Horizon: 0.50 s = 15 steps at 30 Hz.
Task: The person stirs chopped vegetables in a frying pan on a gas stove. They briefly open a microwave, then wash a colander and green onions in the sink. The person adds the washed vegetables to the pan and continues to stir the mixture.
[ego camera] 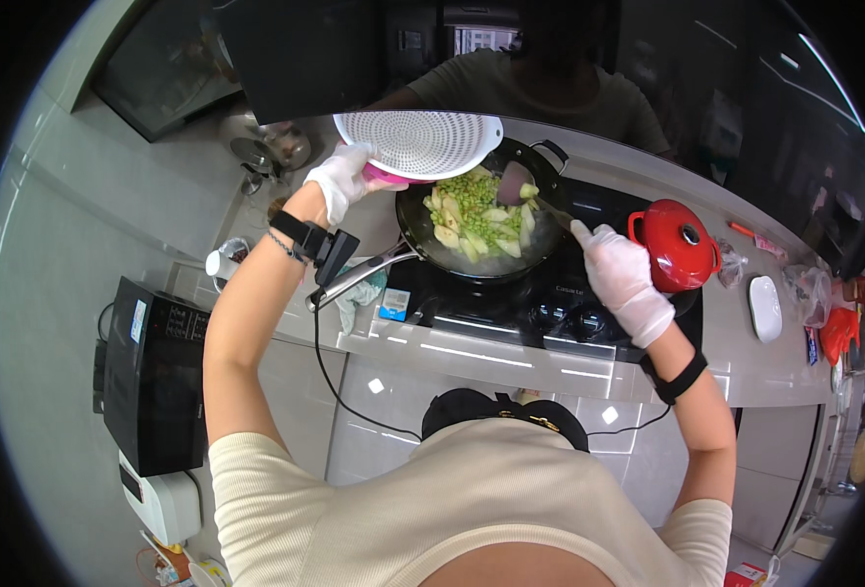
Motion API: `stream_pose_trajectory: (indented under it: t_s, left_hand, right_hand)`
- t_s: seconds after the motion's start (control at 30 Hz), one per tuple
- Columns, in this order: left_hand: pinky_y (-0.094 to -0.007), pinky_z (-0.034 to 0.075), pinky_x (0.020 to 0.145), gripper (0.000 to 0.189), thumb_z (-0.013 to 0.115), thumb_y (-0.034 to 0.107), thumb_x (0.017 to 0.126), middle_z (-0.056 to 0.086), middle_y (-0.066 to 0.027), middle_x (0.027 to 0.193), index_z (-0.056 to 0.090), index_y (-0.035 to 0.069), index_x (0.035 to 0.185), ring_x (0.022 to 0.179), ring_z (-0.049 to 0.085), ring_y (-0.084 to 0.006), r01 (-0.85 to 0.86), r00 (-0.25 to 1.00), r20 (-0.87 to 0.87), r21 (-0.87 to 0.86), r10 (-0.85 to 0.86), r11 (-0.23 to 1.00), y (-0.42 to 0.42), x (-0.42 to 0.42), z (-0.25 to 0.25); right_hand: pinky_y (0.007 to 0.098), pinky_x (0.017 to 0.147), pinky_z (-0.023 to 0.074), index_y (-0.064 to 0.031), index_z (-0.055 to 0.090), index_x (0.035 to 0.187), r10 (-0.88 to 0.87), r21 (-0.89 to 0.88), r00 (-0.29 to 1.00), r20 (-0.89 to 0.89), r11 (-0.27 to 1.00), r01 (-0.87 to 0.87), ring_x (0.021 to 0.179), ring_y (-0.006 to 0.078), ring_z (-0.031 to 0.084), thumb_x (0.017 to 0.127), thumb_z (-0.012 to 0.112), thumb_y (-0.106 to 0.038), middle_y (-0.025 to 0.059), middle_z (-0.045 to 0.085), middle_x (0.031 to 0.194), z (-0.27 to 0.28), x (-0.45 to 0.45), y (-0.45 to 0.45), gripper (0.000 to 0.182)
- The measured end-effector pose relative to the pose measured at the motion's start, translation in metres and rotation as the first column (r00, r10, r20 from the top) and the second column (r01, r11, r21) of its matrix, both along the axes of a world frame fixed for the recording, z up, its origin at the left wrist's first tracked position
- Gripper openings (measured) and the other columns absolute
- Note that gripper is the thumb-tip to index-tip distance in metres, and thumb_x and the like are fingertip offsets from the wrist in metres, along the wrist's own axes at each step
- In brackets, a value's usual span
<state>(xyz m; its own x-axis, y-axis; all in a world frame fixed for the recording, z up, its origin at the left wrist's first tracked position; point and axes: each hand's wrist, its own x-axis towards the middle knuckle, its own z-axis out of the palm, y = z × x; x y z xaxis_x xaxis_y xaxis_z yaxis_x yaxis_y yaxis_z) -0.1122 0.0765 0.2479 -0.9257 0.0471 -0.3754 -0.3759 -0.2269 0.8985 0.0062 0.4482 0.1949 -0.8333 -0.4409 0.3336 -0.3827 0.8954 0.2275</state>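
My left hand, in a clear plastic glove, grips the rim of a white colander, with a pink basin directly under it. Both are tilted over the far left side of a dark wok. In the wok lie green beans or peas and pale sliced vegetable pieces. The gloved right hand holds a spatula by its handle, its wide blade inside the wok. A pale green chunk sits against the blade. From what shows, the colander holds nothing.
The wok stands on a black cooktop, its long metal handle pointing front left. Right of it is a lidded red pot. A cloth lies near the handle. A dark range hood overhangs the back; a white dish is rightward.
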Motion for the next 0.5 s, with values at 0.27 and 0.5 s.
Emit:
stream_pose_trajectory:
  t_s: [0.27,0.5]
  left_hand:
    - [-0.0593,0.051,0.094,0.040,0.022,0.014,0.102,0.040,-0.0231,0.138,0.027,0.000,0.140,0.124,0.046,-0.0453,-0.066,0.986,0.167,0.406,-0.003,0.911,-0.008,0.034,-0.024]
    - [-0.0582,0.052,0.094,0.041,0.032,-0.001,0.094,0.041,-0.0260,0.136,0.031,-0.006,0.135,0.122,0.048,-0.0448,-0.111,0.994,0.036,0.431,0.106,0.896,-0.018,0.104,-0.020]
  right_hand:
    - [0.0365,0.055,0.0524,-0.0036,0.066,0.080,-0.007,0.155,1.000,0.016,0.988,0.005,0.064,0.0270,0.066,0.085,0.058,-0.011,0.0118,0.062,0.066,0.050,-0.016,0.006,0.011]
    - [0.0398,0.071,0.0544,-0.0039,0.072,0.083,-0.117,0.227,0.920,0.373,0.973,0.031,0.083,0.0324,0.068,0.077,0.059,-0.009,0.0160,0.070,0.088,0.094,-0.062,-0.030,0.015]
